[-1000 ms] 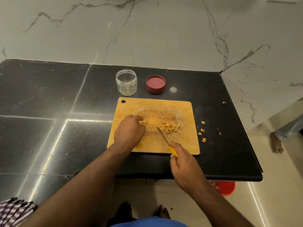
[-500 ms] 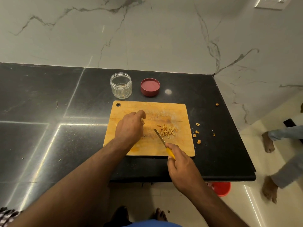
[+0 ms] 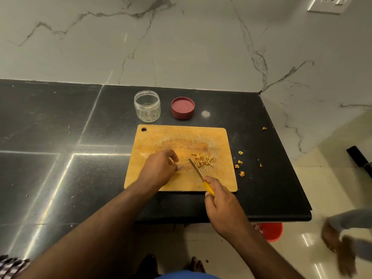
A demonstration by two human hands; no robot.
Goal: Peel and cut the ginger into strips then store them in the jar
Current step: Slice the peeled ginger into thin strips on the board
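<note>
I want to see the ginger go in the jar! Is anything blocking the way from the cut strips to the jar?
Nothing visible blocks it. The ginger strips lie on the cutting board, and only bare board and dark counter lie between them and the jar. The jar is open, with its red lid sitting beside it.

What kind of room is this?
Most likely a home kitchen: a dark stone counter against a marble wall, with a cutting board of ginger strips and a knife.

R hand (image 3: 223,206) grips knife (image 3: 199,174) by ginger strips (image 3: 204,160) on board (image 3: 181,137); L hand (image 3: 161,168) curled beside.
</note>
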